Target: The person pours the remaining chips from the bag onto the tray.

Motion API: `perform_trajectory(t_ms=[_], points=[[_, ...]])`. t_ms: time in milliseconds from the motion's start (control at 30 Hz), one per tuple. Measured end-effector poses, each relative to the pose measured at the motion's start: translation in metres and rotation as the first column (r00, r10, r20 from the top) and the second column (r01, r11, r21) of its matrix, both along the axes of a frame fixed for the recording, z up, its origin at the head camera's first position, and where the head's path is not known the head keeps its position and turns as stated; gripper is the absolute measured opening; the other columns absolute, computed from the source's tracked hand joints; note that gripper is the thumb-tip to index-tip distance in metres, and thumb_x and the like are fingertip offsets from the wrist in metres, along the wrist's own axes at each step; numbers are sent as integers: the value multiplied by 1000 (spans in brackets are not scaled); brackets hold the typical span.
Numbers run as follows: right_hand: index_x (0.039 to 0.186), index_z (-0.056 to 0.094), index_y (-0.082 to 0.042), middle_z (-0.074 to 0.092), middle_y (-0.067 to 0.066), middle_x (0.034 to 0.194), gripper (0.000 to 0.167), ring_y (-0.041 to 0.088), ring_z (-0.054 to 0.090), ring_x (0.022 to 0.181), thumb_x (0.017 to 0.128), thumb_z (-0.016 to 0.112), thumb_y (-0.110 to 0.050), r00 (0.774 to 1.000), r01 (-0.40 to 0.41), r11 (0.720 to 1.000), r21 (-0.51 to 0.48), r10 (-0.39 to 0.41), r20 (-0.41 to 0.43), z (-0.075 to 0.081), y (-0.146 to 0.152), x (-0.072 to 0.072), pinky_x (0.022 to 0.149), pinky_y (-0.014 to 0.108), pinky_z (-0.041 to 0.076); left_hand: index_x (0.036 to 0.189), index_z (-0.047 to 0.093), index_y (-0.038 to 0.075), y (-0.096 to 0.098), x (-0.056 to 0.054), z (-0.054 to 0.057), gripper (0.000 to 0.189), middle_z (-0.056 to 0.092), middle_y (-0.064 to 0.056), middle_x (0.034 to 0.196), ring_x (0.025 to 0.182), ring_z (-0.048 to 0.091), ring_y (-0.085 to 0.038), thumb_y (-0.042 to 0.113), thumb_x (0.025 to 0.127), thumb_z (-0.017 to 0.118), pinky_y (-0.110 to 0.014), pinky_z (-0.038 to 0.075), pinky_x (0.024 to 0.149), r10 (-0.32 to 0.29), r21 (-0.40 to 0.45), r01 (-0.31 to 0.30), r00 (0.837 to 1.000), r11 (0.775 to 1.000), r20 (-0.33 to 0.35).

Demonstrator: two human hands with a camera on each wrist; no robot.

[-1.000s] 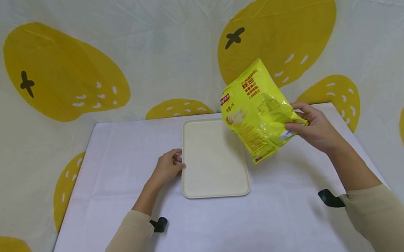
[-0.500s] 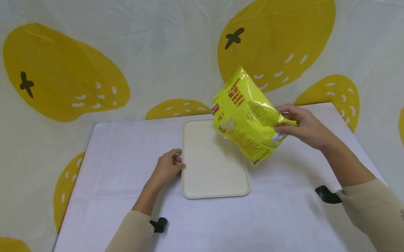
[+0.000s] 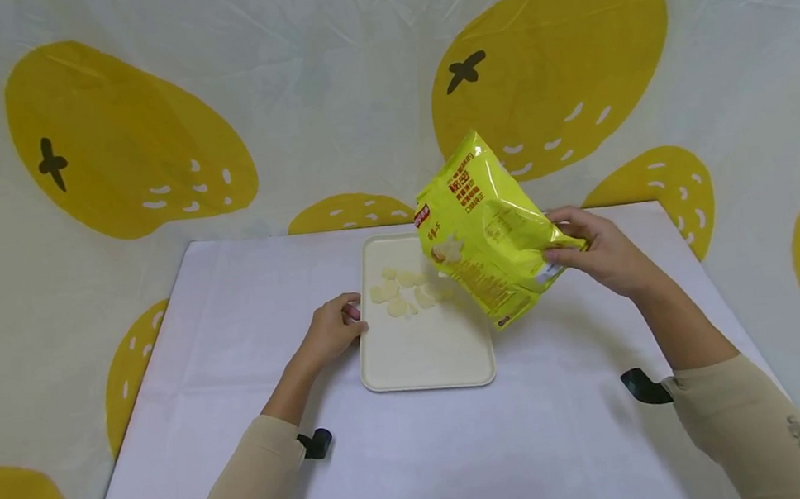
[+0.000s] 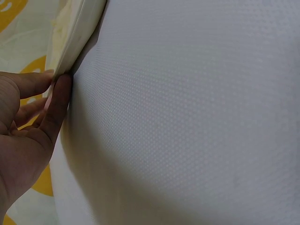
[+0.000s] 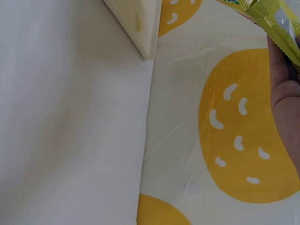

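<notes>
My right hand (image 3: pixel 604 252) grips one end of a yellow chip bag (image 3: pixel 491 230), tilted above the right side of a cream rectangular tray (image 3: pixel 425 363). Several pale potato chips (image 3: pixel 397 307) lie on the tray's upper half, left of the bag. The bag's far end hides part of the tray. At the tray's left edge, my left hand (image 3: pixel 333 328) pinches the rim between thumb and fingers, as the left wrist view shows with that hand (image 4: pixel 33 112) at the tray side (image 4: pixel 82 37). In the right wrist view only a corner of the bag (image 5: pixel 274 26) shows.
The tray stands on a table with a white cloth (image 3: pixel 426 463). Behind it and at the sides hangs a pale sheet (image 3: pixel 335 83) with large yellow fruit prints. The table's far edge lies just past the tray.
My right hand has moved left with the bag, over the tray. Several chips have dropped from the bag onto the tray. My left hand stays at the rim.
</notes>
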State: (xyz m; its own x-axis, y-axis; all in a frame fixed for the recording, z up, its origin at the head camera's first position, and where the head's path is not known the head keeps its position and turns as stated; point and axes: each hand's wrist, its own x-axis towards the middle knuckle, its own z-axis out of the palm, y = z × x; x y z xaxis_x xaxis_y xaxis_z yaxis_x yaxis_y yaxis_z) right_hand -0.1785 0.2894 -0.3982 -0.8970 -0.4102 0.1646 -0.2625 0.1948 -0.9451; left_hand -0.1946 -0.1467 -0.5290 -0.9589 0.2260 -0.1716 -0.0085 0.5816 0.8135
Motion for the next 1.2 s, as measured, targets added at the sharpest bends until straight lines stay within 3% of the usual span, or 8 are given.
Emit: perform_trajectory(t_ms=[300, 700, 1000, 1200], points=[[131, 60, 1, 70, -15, 113, 38, 3, 68, 93, 94, 69, 6, 999, 2, 977, 213, 9, -50, 2, -4, -5, 77, 21, 60, 142, 56, -3, 1, 0, 0, 57, 67, -14, 104, 83, 64, -18, 3, 88, 75, -27, 57, 70, 1, -5, -1, 1000, 1000, 3], [127, 61, 1, 70, -18, 111, 36, 2, 67, 95, 93, 71, 5, 996, 13, 973, 232, 9, -93, 5, -5, -10, 76, 19, 58, 142, 56, -3, 1, 0, 1, 57, 68, -14, 104, 83, 64, -18, 3, 88, 75, -26, 56, 70, -2, -17, 2, 1000, 1000, -1], [130, 61, -1, 70, -13, 114, 36, 4, 68, 96, 95, 70, 1, 998, -32, 970, 242, 43, -40, 3, -13, -10, 78, 21, 59, 142, 56, -3, 1, -1, 0, 57, 67, -14, 104, 82, 63, -17, 3, 89, 74, -26, 56, 69, 0, -8, 0, 1000, 1000, 0], [130, 62, -3, 69, -11, 117, 36, 3, 67, 98, 95, 71, 0, 998, -22, 963, 267, 37, -51, 2, -15, -9, 79, 21, 59, 142, 55, -3, 2, 1, 2, 57, 67, -14, 104, 83, 63, -18, 3, 89, 75, -26, 56, 70, 6, -18, -6, 1000, 1000, 3]])
